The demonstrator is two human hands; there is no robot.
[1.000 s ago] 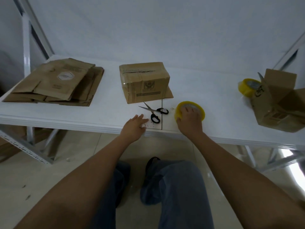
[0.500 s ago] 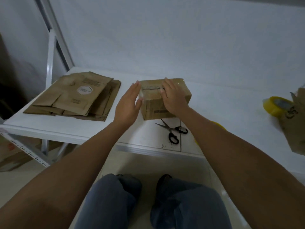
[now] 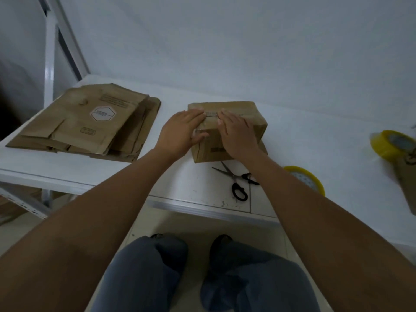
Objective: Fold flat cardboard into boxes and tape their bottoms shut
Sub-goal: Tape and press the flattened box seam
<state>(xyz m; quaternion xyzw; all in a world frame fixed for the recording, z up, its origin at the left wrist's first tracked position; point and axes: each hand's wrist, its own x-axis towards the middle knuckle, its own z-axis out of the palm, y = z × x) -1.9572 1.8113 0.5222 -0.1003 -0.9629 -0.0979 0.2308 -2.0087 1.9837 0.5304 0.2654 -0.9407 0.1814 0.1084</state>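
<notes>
A: Fingers (image 3: 198,114) of the left hand (image 3: 180,131) lie straight and flat on top of the folded box (image 3: 236,113), thumb against its near face. Right hand (image 3: 238,134) the same, fingers extended, palm down. Nothing pinched; both press on the cardboard.

B: Box position?

A: Middle of the white counter (image 3: 175,181), between the two hands, a strip of clear tape along its top seam.

B: Count.

A: One standing box under the hands. One stack of flat cardboard (image 3: 90,122) well to its left; number of sheets in the stack cannot be told. One pair of black-handled scissors (image 3: 236,181) just in front of the box. Two yellow tape rolls: one (image 3: 308,179) beside the right forearm, partly covered by it, another (image 3: 391,145) at the far right.

B: Writing?

A: Top flat sheet carries a white hexagon label and several printed lines, too blurred to read. A dark printed bar on the box's near face, also unreadable.

B: Cut off?

A: A brown cardboard piece (image 3: 408,188) at the right edge, mostly out of frame.
</notes>
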